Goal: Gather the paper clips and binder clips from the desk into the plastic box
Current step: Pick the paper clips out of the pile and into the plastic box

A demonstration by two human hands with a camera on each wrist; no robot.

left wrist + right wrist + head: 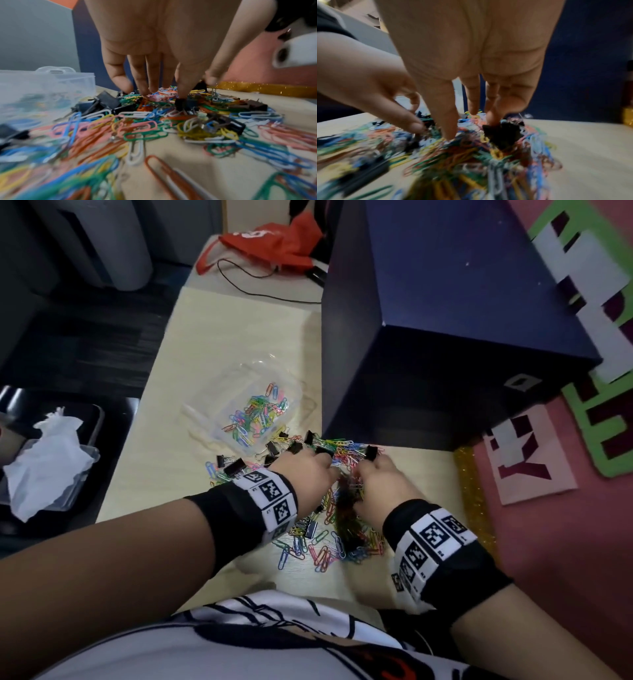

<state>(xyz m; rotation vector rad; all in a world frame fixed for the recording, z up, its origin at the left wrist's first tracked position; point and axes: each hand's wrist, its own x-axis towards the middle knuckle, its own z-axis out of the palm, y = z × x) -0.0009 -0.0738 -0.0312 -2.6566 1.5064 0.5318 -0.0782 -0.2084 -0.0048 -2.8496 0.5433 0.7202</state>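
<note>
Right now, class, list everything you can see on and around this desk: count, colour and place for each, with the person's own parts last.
paper clips: many, mixed colours, heaped on the desk under the hands; more inside the plastic box
binder clips: several, black, scattered through the heap
plastic box: one, clear, open, on the desk beyond the heap
desk: one, pale wood
dark box: one, navy, large, behind the heap
red bag: one, far end of desk
black cable: one, beside the bag
white tissue: one, crumpled, off the desk at left
left hand: fingertips down in the heap
right hand: fingertips down in the heap
</note>
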